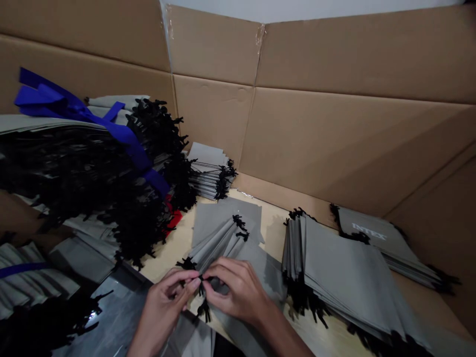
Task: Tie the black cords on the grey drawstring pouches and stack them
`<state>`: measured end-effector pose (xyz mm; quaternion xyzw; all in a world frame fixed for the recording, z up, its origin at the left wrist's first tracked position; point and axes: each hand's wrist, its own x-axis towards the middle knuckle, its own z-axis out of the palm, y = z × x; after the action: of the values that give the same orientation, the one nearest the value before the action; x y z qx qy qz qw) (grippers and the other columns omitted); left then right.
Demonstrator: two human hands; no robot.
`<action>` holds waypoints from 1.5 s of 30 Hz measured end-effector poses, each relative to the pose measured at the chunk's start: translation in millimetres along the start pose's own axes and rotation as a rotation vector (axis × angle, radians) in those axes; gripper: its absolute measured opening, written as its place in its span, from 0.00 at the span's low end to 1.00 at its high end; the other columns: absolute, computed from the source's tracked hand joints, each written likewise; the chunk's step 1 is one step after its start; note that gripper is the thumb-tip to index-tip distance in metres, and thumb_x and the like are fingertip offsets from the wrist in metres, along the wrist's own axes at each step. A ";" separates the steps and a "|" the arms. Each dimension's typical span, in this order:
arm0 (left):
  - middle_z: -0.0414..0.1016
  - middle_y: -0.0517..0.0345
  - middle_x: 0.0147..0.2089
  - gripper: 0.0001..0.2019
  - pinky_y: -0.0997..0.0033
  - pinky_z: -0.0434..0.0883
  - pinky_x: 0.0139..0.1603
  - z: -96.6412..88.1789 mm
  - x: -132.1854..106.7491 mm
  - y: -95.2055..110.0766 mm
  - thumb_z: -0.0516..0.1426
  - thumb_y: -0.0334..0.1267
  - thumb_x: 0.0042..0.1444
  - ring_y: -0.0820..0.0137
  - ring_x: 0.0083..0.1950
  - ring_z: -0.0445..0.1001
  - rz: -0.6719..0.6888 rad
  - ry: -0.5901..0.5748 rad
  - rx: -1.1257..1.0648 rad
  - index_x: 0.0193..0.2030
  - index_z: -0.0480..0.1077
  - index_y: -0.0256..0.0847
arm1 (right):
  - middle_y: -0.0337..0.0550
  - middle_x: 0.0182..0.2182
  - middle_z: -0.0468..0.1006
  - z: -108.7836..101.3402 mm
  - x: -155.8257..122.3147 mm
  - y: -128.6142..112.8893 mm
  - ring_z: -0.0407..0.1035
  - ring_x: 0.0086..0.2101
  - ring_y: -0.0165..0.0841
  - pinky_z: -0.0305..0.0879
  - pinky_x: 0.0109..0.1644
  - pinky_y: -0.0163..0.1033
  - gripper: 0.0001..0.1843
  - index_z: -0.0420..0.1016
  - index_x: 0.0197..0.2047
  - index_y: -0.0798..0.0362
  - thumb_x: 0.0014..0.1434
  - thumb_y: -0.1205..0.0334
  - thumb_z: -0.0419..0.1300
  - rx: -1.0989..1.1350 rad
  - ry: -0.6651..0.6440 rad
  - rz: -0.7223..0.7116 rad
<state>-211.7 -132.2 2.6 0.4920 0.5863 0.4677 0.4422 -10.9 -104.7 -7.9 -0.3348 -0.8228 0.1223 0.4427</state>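
Observation:
My left hand (165,298) and my right hand (238,288) meet at the front of the table, fingertips almost touching. Both pinch a short black cord (201,285) between thumb and forefinger; its knot is partly hidden by the fingers. Just beyond lie several slim grey drawstring bags (217,240), folded or bunched side by side, with black cord ends at their corners. Under them, flat grey fabric bags (208,214) spread over the pale table top. Another black cord end (204,311) hangs below my fingers at the table edge.
A tall heap of grey bags with black cords, tied with a blue strap (128,141), stands left. A smaller stack (208,171) sits at the back. More bags (342,267) lean at right, beside a pile marked INTEX (372,230). Cardboard walls (316,134) enclose the table.

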 end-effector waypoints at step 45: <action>0.83 0.56 0.38 0.07 0.79 0.67 0.22 -8.6 14.1 18.5 0.66 0.44 0.65 0.75 0.24 0.72 0.370 -0.328 0.293 0.38 0.85 0.48 | 0.36 0.35 0.75 -16.8 -9.7 -6.8 0.72 0.33 0.32 0.63 0.37 0.37 0.16 0.69 0.48 0.46 0.57 0.69 0.58 0.022 -0.043 0.073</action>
<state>-218.9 -117.8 21.5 0.7183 0.4686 0.3649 0.3623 3.4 -117.7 -1.1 -0.3569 -0.8180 0.1547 0.4237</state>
